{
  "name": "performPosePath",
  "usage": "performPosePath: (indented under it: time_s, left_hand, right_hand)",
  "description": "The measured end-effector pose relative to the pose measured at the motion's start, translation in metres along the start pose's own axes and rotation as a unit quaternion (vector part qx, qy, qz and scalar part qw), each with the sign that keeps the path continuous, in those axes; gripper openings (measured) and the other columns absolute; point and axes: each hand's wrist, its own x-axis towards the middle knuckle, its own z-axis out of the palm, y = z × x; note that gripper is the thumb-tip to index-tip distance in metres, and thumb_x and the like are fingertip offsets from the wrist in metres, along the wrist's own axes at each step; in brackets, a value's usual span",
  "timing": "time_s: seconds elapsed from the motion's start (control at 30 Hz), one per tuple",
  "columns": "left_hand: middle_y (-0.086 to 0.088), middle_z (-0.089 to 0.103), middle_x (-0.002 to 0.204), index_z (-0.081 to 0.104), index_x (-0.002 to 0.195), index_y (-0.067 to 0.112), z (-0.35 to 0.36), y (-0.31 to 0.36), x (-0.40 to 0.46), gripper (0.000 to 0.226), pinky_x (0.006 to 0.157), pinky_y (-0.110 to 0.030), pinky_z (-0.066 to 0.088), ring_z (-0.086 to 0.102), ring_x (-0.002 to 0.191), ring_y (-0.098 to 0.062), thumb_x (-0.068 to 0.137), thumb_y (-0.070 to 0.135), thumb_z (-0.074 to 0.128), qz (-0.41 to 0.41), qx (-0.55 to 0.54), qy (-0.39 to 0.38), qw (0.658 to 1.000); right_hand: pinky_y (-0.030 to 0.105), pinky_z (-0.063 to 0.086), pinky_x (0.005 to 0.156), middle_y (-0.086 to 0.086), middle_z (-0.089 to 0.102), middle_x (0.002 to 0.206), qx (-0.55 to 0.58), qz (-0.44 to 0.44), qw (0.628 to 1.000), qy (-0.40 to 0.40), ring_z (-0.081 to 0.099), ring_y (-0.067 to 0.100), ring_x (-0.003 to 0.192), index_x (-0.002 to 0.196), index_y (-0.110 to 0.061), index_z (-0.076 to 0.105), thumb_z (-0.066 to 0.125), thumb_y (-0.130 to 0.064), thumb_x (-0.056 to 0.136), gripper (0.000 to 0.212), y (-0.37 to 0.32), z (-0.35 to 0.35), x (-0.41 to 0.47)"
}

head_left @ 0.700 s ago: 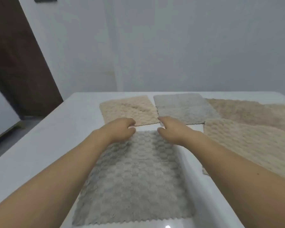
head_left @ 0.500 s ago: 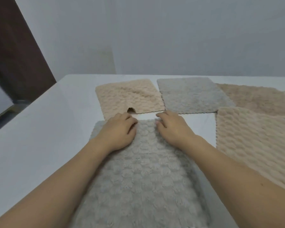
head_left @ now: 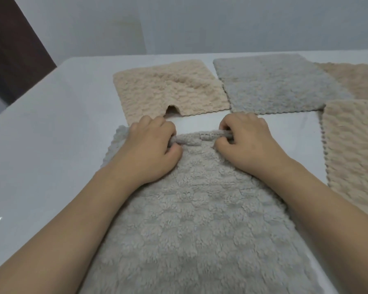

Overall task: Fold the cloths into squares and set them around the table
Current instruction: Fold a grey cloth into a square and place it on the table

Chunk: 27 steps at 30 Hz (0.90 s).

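A grey fluffy cloth (head_left: 196,225) lies spread lengthwise in front of me on the white table (head_left: 51,149). My left hand (head_left: 151,149) and my right hand (head_left: 246,143) both pinch its far edge, which is bunched up between the fingers and lifted slightly off the table. Beyond the hands lie a folded beige cloth (head_left: 168,90) with one raised loop at its near edge and a folded grey cloth (head_left: 276,85). My forearms cover parts of the grey cloth's sides.
A spread beige cloth (head_left: 353,149) lies at the right, another tan cloth (head_left: 357,79) behind it at the far right. A white wall stands behind the table, and a dark door (head_left: 11,49) is at the far left.
My hands went from resting on the far edge of the grey cloth to pinching it, and the edge is now bunched and raised. The view has moved closer and lower.
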Motion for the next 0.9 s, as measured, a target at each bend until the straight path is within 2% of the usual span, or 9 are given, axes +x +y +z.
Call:
performPosePath:
  time_s: [0.07,0.13,0.2,0.3,0.4,0.5,0.6,0.73,0.9]
  left_hand:
    - [0.004,0.043,0.086,0.048,0.084,0.017,-0.004,0.002,0.0,0.033,0.076,-0.032,0.023,0.032,0.083,-0.016,0.08,0.044,0.029,0.024,-0.004,-0.008,1.0]
    - [0.003,0.045,0.081,0.043,0.081,0.018,-0.01,0.005,-0.001,0.023,0.069,-0.032,0.024,0.036,0.078,-0.017,0.081,0.039,0.034,0.036,-0.025,-0.003,0.999]
    - [0.002,0.048,0.074,0.041,0.083,0.019,-0.017,0.008,-0.004,0.015,0.06,-0.036,0.03,0.041,0.071,-0.017,0.083,0.034,0.042,0.033,-0.055,0.006,0.998]
    - [0.0,0.051,0.069,0.04,0.092,0.02,-0.021,0.006,-0.006,0.015,0.057,-0.036,0.039,0.046,0.063,-0.016,0.088,0.029,0.051,0.022,-0.077,0.015,0.997]
    - [0.003,0.052,0.077,0.045,0.099,0.02,-0.021,0.0,-0.008,0.023,0.061,-0.036,0.039,0.049,0.07,-0.019,0.089,0.04,0.052,0.02,-0.045,0.0,0.999]
    - [0.002,0.051,0.083,0.047,0.089,0.02,-0.02,-0.002,-0.007,0.032,0.064,-0.035,0.036,0.048,0.075,-0.021,0.086,0.052,0.041,0.019,0.001,-0.007,1.0]
    - [0.003,0.05,0.077,0.043,0.079,0.02,-0.022,-0.002,-0.008,0.028,0.062,-0.036,0.038,0.048,0.071,-0.02,0.084,0.045,0.032,-0.004,-0.015,-0.025,1.0]
    - [0.007,0.05,0.068,0.041,0.074,0.023,-0.027,-0.011,-0.012,0.015,0.057,-0.033,0.035,0.047,0.066,-0.016,0.075,0.038,0.037,-0.031,-0.034,-0.027,0.999]
    - [0.004,0.056,0.068,0.049,0.075,0.019,-0.031,-0.017,-0.019,0.025,0.061,-0.034,0.043,0.052,0.066,-0.016,0.075,0.042,0.04,-0.088,-0.075,-0.008,0.993]
  right_hand:
    - [0.031,0.025,0.073,-0.005,0.049,0.08,0.029,-0.012,0.999,0.012,0.041,0.02,0.079,0.084,-0.02,0.047,0.05,-0.03,0.077,0.013,0.001,0.0,0.0]
    - [0.031,0.023,0.066,-0.007,0.046,0.072,0.051,-0.026,0.998,0.019,0.042,0.02,0.073,0.078,-0.02,0.043,0.055,-0.022,0.077,0.012,-0.002,-0.002,-0.001]
    - [0.034,0.023,0.059,-0.005,0.046,0.066,0.072,-0.039,0.996,0.026,0.042,0.021,0.068,0.078,-0.019,0.041,0.055,-0.018,0.078,0.014,-0.004,-0.006,-0.004]
    - [0.027,0.029,0.053,-0.001,0.046,0.062,0.095,-0.043,0.994,0.037,0.042,0.018,0.061,0.085,-0.017,0.041,0.054,-0.016,0.081,0.014,-0.005,-0.009,-0.008]
    - [0.032,0.035,0.058,0.001,0.053,0.068,0.112,-0.023,0.993,0.041,0.049,0.017,0.065,0.102,-0.019,0.044,0.053,-0.016,0.081,0.022,-0.006,-0.009,-0.011]
    - [0.033,0.036,0.066,-0.001,0.058,0.079,0.097,-0.001,0.994,0.045,0.052,0.019,0.078,0.111,-0.022,0.05,0.055,-0.021,0.081,0.031,-0.004,-0.007,-0.01]
    - [0.031,0.038,0.073,-0.001,0.058,0.092,0.086,0.013,0.995,0.054,0.051,0.018,0.089,0.095,-0.019,0.058,0.058,-0.025,0.08,0.016,0.0,-0.004,-0.006]
    - [0.031,0.035,0.062,-0.005,0.057,0.083,0.156,0.057,0.984,0.07,0.051,0.016,0.079,0.083,-0.017,0.053,0.061,-0.02,0.079,0.009,0.003,-0.006,-0.006]
    - [0.026,0.04,0.059,-0.004,0.059,0.074,0.232,0.086,0.966,0.075,0.053,0.014,0.07,0.078,-0.019,0.049,0.061,-0.016,0.082,0.013,0.004,-0.01,-0.01]
